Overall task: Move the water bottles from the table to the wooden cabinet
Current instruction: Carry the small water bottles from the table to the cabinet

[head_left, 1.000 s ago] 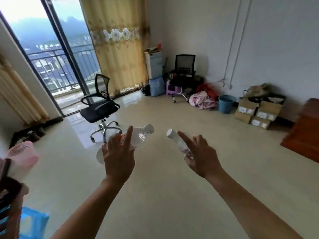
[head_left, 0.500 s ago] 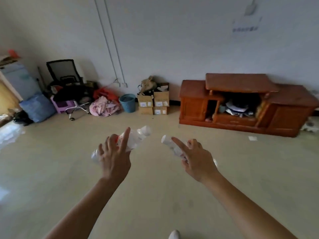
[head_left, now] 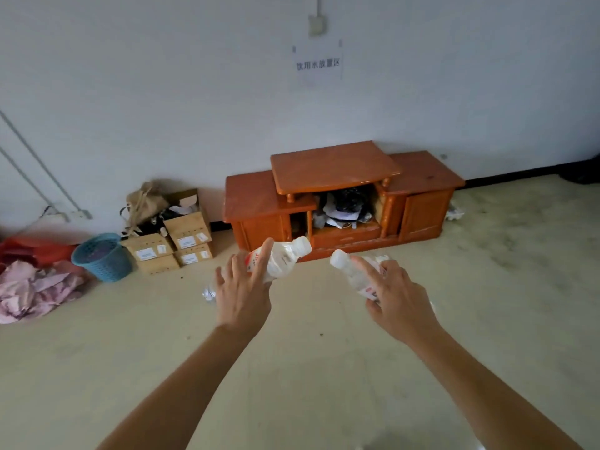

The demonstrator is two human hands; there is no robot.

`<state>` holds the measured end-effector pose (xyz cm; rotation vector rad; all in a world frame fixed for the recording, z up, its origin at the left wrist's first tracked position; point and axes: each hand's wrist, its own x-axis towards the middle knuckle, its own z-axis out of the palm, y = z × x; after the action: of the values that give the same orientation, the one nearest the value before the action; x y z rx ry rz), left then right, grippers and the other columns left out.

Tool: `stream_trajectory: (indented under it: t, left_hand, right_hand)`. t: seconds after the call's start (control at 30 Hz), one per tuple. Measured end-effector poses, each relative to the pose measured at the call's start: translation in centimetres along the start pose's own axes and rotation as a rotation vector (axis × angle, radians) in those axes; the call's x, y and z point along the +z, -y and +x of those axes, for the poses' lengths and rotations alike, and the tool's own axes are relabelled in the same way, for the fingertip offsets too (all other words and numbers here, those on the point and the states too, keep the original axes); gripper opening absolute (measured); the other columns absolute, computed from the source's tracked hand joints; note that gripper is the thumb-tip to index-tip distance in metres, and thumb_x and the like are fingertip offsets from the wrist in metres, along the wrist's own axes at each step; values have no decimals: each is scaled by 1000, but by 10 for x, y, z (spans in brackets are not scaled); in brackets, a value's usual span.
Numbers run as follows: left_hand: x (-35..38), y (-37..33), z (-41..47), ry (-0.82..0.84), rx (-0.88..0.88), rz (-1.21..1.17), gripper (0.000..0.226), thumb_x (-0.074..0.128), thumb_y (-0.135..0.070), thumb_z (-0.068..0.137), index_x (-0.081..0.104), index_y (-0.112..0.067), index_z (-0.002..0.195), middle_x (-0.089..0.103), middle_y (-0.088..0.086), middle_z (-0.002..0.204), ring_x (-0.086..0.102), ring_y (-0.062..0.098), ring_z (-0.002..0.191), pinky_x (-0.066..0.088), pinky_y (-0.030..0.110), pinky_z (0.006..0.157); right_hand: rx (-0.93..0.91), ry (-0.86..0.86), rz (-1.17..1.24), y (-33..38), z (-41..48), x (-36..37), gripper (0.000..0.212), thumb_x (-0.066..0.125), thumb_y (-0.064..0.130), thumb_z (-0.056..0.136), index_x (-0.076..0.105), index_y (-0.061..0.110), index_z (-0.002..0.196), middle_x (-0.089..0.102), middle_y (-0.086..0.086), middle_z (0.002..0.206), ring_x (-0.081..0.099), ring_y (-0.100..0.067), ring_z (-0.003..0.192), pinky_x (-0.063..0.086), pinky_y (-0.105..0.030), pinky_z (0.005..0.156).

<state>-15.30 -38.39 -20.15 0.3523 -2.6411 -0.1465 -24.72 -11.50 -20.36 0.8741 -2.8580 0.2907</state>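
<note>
I hold two clear plastic water bottles with white caps and red-and-white labels out in front of me, both lying sideways. My left hand point(head_left: 242, 293) grips the left water bottle point(head_left: 282, 258), whose cap points up and right. My right hand point(head_left: 394, 300) grips the right water bottle point(head_left: 349, 271), whose cap points up and left. The low wooden cabinet point(head_left: 259, 196) stands against the white wall straight ahead, beyond both hands. Its raised middle top is bare and its open middle compartment holds dark clutter. No table is in view.
Several cardboard boxes point(head_left: 188, 230) and a brown bag point(head_left: 146, 199) sit left of the cabinet, then a blue basket point(head_left: 102, 258) and pink cloth point(head_left: 32, 287). A paper sign point(head_left: 318, 63) hangs above the cabinet. Pale bare floor stretches between me and the cabinet.
The view has swung right, from the balcony door and office chair to the wall. The cabinet now sits centred and closer. Both hands keep their bottles in the same grip.
</note>
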Motion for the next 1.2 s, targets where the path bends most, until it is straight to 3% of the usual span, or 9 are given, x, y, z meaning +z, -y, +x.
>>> stream_trajectory:
  t: [0.3, 0.47, 0.63, 0.8, 0.87, 0.93, 1.03, 1.2]
  left_hand:
    - [128, -24, 214, 67, 62, 54, 108, 91, -15, 67, 27, -29, 153, 56, 18, 119, 59, 39, 106, 52, 62, 87]
    - [164, -15, 328, 18, 29, 40, 98, 88, -17, 72, 31, -27, 151, 58, 21, 120, 60, 41, 108, 53, 62, 87]
    - [208, 13, 415, 4, 9, -10, 97, 89, -16, 70, 34, -23, 150, 59, 19, 117, 61, 39, 102, 55, 59, 82]
    - [287, 61, 509, 33, -48, -86, 94, 88, -22, 75, 33, -24, 151, 60, 19, 121, 64, 40, 105, 57, 57, 82]
    - [313, 82, 554, 70, -68, -145, 89, 81, -29, 83, 26, -27, 153, 59, 16, 127, 63, 37, 112, 56, 55, 87]
    - [335, 100, 595, 110, -106, -195, 86, 74, -37, 89, 17, -32, 154, 56, 12, 136, 61, 33, 118, 57, 51, 89]
    - [361, 122, 657, 146, -115, -235, 89, 73, -41, 89, 9, -36, 151, 53, 9, 143, 60, 31, 121, 59, 48, 85]
    - [411, 135, 735, 210, -154, -269, 89, 72, -41, 90, 11, -31, 153, 50, 5, 145, 58, 28, 123, 58, 47, 84]
  right_hand:
    - [76, 25, 114, -113, 209, 55, 97, 61, 26, 90, -9, 53, 150, 45, -1, 110, 52, -14, 88, 52, -26, 58]
    - [45, 3, 158, -145, 342, 53, 89, 60, 24, 91, 3, 52, 153, 44, -1, 112, 53, -15, 90, 42, -22, 55]
    - [36, 40, 153, -155, 455, 70, 90, 64, 25, 88, 8, 50, 153, 41, 3, 106, 45, -11, 80, 25, -14, 46]
    - [28, 69, 140, -165, 573, 125, 92, 63, 30, 87, 3, 50, 153, 43, 2, 109, 53, -14, 85, 39, -17, 52]
    - [41, 76, 158, -167, 622, 144, 91, 64, 32, 88, 2, 52, 152, 47, 0, 117, 59, -16, 91, 54, -25, 60]
    - [55, 69, 192, -171, 668, 157, 90, 66, 36, 89, 3, 53, 152, 48, 0, 121, 60, -13, 90, 58, -28, 66]
    - [93, 41, 182, -177, 732, 165, 91, 69, 40, 90, 5, 50, 153, 47, 1, 122, 54, -5, 83, 54, -20, 65]
    - [119, 52, 181, -200, 808, 194, 94, 73, 38, 88, 6, 45, 154, 48, 2, 125, 53, -4, 83, 35, -8, 54]
